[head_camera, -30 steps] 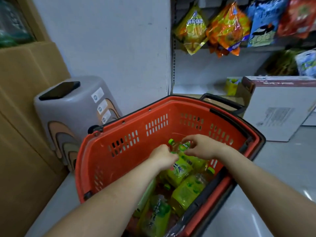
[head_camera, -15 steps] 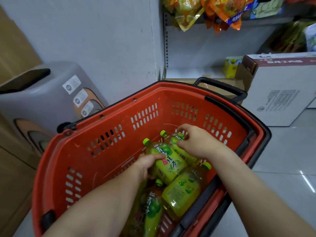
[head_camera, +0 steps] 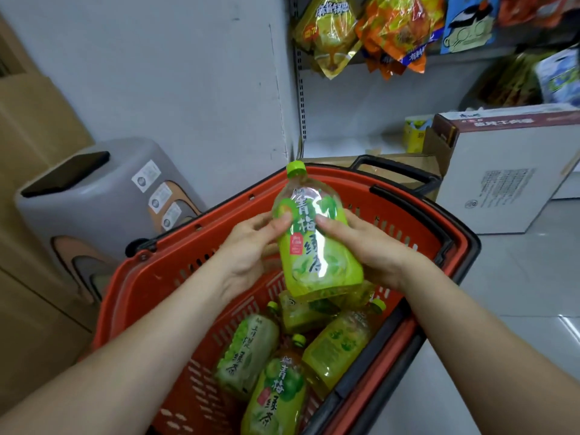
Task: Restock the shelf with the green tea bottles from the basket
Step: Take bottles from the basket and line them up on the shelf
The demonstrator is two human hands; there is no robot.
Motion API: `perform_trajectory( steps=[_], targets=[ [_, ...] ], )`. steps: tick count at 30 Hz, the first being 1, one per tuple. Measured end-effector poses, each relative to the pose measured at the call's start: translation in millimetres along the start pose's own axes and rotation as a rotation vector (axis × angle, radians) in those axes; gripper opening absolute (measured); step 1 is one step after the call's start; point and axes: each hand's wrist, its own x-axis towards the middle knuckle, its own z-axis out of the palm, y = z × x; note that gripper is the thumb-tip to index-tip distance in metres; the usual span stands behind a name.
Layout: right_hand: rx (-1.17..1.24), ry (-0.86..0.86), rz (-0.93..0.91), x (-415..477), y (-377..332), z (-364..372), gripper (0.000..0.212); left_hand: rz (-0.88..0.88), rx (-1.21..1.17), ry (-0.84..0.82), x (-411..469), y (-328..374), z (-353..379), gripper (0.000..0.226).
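Note:
A green tea bottle (head_camera: 314, 243) with a green cap and a green label is held upright above the red basket (head_camera: 163, 271). My left hand (head_camera: 251, 249) grips its left side and my right hand (head_camera: 367, 249) grips its right side. Several more green tea bottles (head_camera: 276, 381) lie on their sides in the bottom of the basket. One of them lies partly hidden under the lifted bottle. The shelf (head_camera: 354, 149) stands behind the basket, its lowest board pale and mostly bare.
Snack bags (head_camera: 370, 32) hang above the shelf board. A white carton (head_camera: 502, 174) stands at the right on the floor, a small yellow box (head_camera: 414, 136) behind it. A grey bin (head_camera: 94, 199) and cardboard boxes (head_camera: 34, 139) stand at the left.
Both hands were down among the bottles in the basket; now they have lifted one bottle up above the basket rim, cap upward.

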Motion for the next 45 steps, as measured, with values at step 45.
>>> perform_trajectory(
  steps=[45],
  targets=[
    [0.323, -0.199, -0.256, -77, -70, 119, 0.084, 0.287, -0.434, 0.106, -259, 54, -81, 0.061]
  ],
)
